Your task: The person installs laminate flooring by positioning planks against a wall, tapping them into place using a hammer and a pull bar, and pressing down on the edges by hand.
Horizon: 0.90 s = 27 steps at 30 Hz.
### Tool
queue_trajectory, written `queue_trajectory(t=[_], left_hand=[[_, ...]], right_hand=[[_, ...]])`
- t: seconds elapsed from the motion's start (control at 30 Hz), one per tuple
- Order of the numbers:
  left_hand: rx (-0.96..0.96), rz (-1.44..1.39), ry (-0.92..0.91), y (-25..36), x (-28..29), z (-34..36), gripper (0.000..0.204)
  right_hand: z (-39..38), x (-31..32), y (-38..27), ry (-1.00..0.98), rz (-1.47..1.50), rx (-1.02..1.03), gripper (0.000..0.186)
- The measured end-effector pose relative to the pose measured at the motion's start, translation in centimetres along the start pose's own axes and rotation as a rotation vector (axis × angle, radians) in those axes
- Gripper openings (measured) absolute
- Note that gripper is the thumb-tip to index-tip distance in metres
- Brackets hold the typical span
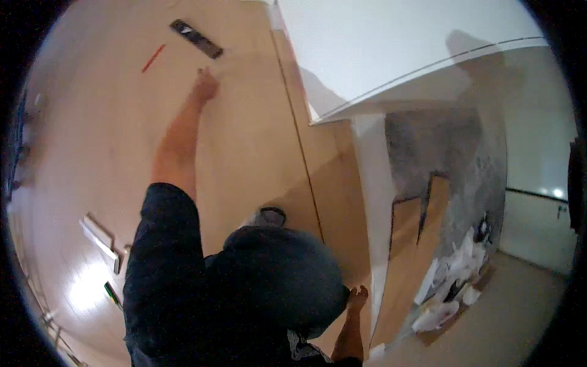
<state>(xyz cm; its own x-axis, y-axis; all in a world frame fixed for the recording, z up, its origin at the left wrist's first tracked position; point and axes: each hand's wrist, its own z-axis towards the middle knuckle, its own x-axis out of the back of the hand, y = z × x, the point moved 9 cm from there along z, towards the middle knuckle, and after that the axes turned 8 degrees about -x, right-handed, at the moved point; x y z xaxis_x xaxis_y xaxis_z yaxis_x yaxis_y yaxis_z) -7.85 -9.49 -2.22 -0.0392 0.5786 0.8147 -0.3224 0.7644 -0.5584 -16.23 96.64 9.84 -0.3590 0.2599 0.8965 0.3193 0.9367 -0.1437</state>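
Left hand point(206, 87) near dark bar point(197, 40)

Two hands point(208, 85), one dark bar point(197, 39), one red stick point(153, 58).

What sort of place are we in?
Probably a room under renovation: planks by a rough grey patch, white litter heaped nearby, and a dark bar lying on the wood floor.

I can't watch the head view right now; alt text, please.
The left hand, arm outstretched, is near a dark flat bar and a thin red stick on wood-look flooring. The right hand is at lower right, near wood-look boards.
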Motion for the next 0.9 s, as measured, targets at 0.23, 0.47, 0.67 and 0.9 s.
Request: queue_trajectory(t=[0.23, 0.47, 0.67, 0.9], left_hand=[[0.337, -0.358, -0.134, -9.4, -5.8, 7.0, 0.052], [0.497, -0.871, -0.232, -2.5, 1.2, 3.3, 0.048], [0.775, -0.930, -0.401, 0.2, 6.3, -3.2, 0.087], [0.582, -1.138, -0.460, 9.6, 11.8, 0.5, 0.095]], right_hand=[[-4.4, -2.1, -5.4, 0.027, -0.139, 0.094, 0.041], [-1.9, -2.3, 1.4, -0.066, 0.652, 0.180, 0.046], [-4.6, -0.2, -4.8, 0.147, 0.217, 0.292, 0.045], [-5.4, -1.9, 2.0, 0.063, 0.925, -0.017, 0.046]])
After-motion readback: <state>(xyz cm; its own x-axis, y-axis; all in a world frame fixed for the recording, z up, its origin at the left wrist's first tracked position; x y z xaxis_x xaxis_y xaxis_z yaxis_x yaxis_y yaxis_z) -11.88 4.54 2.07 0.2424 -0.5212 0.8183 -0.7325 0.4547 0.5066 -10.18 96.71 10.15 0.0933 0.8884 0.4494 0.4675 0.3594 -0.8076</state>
